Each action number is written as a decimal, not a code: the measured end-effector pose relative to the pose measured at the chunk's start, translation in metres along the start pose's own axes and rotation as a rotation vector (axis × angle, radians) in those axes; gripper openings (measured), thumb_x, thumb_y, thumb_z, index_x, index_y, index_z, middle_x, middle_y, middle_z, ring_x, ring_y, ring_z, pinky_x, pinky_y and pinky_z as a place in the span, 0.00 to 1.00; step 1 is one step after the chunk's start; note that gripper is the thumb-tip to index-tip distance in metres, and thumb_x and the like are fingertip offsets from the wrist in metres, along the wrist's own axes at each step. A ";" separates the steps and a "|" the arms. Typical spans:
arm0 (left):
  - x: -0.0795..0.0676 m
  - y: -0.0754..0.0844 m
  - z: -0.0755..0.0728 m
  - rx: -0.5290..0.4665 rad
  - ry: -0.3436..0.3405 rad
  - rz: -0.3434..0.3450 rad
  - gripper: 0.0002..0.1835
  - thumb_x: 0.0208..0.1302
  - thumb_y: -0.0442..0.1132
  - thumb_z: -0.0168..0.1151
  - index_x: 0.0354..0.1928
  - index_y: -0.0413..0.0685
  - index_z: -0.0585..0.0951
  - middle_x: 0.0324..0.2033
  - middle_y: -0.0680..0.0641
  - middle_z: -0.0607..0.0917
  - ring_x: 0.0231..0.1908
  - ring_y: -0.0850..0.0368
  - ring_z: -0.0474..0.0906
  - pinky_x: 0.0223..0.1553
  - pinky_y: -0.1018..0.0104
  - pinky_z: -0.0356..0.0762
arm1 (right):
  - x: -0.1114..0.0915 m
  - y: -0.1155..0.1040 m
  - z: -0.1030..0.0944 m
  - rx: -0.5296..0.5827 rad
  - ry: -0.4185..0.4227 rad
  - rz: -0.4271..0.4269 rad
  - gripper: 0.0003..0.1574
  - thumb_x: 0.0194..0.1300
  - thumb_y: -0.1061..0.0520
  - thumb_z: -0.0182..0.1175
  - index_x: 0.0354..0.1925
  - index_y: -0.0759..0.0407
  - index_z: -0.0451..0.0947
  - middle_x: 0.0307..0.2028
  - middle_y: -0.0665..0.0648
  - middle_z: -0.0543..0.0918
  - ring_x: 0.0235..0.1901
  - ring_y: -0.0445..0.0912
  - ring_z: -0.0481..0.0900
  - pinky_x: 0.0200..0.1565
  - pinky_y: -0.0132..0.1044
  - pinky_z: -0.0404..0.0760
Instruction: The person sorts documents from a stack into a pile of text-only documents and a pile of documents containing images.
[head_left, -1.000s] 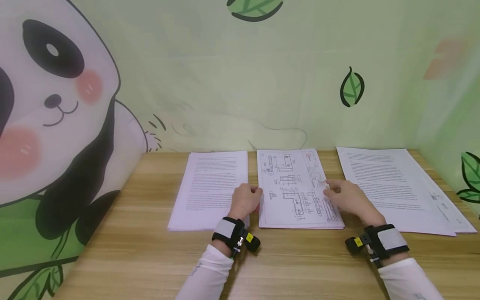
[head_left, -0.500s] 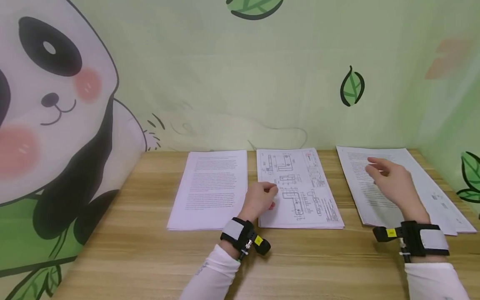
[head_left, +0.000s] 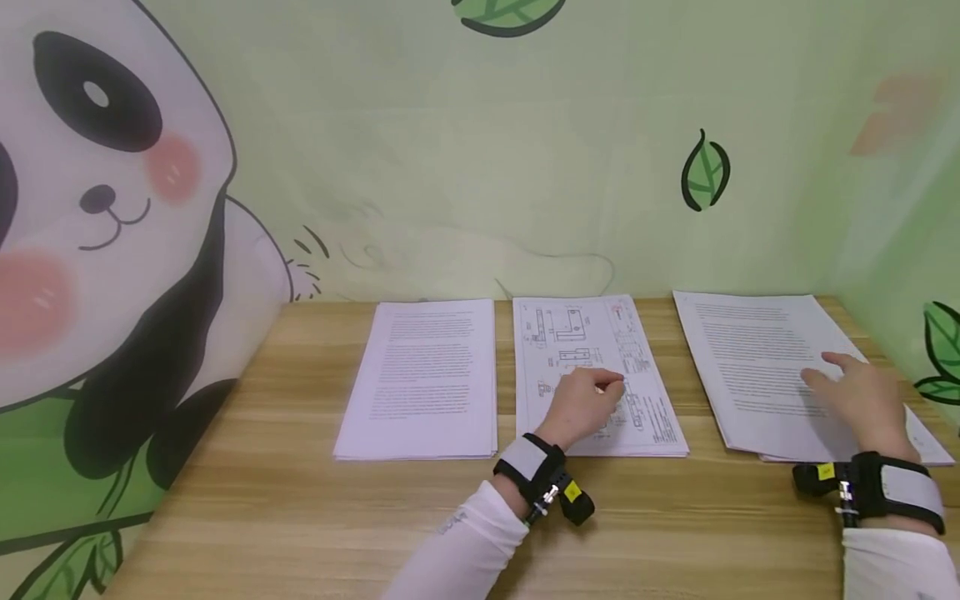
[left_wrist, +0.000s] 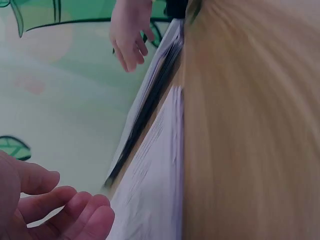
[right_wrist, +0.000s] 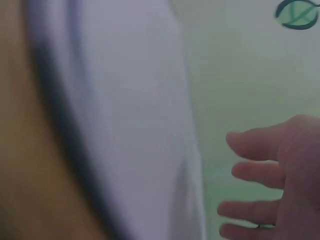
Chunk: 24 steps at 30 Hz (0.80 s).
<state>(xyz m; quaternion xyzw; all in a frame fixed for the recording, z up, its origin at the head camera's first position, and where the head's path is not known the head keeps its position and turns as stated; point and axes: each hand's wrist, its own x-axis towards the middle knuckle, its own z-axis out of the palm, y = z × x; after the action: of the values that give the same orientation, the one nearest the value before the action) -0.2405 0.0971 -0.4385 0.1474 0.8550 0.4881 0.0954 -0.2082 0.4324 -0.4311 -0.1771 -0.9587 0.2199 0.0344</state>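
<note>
Three stacks of printed paper lie in a row on the table. My left hand [head_left: 583,406] is over the middle stack [head_left: 540,417], whose top sheet bears technical drawings. Its fingers are loosely bent, with nothing between them in the left wrist view. Over the right stack [head_left: 750,350], a text page on top, is my right hand [head_left: 862,400], thumb and fingers spread apart and holding nothing. In the right wrist view the right hand's fingers [right_wrist: 255,172] are relaxed beside the blurred white sheets [right_wrist: 130,110].
The left stack [head_left: 420,375] of text pages lies beside the middle one. In the right stack, a lower sheet [head_left: 930,446] juts out at the right corner. Behind the wooden table [head_left: 300,517] hangs a green backdrop [head_left: 450,183] with a panda print.
My left hand has moved right, from the middle stack's left edge to over its drawings. The right hand has left that stack's right edge and moved right, over the right stack.
</note>
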 end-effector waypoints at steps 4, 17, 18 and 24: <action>0.000 0.009 0.022 0.010 -0.045 0.017 0.16 0.65 0.45 0.54 0.50 0.51 0.82 0.34 0.53 0.85 0.26 0.64 0.74 0.23 0.72 0.68 | 0.002 0.011 0.007 -0.047 -0.060 0.119 0.48 0.65 0.41 0.45 0.65 0.79 0.49 0.60 0.87 0.55 0.56 0.81 0.54 0.50 0.71 0.60; 0.008 0.023 0.073 -0.550 -0.239 -0.196 0.22 0.61 0.37 0.57 0.58 0.38 0.74 0.44 0.39 0.85 0.42 0.46 0.84 0.49 0.54 0.81 | 0.002 0.028 0.004 -0.029 -0.083 0.294 0.50 0.64 0.44 0.48 0.66 0.78 0.44 0.63 0.85 0.51 0.59 0.79 0.51 0.54 0.72 0.57; 0.008 0.024 0.077 -0.576 -0.247 -0.208 0.23 0.61 0.37 0.58 0.58 0.37 0.73 0.44 0.37 0.86 0.43 0.45 0.84 0.50 0.53 0.80 | 0.002 0.029 0.004 -0.040 -0.085 0.302 0.49 0.64 0.44 0.48 0.66 0.78 0.44 0.63 0.85 0.51 0.59 0.79 0.52 0.54 0.71 0.58; 0.011 0.032 0.097 -0.667 -0.259 -0.247 0.27 0.58 0.34 0.60 0.60 0.31 0.70 0.39 0.32 0.86 0.44 0.42 0.83 0.52 0.49 0.78 | 0.003 0.029 0.005 -0.061 -0.098 0.246 0.47 0.64 0.45 0.48 0.65 0.80 0.49 0.61 0.86 0.55 0.57 0.79 0.55 0.50 0.70 0.63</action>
<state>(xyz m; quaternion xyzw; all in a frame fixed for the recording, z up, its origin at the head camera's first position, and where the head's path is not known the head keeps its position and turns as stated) -0.2164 0.1944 -0.4598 0.0644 0.6413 0.7017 0.3037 -0.2018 0.4560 -0.4483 -0.2833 -0.9365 0.2017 -0.0449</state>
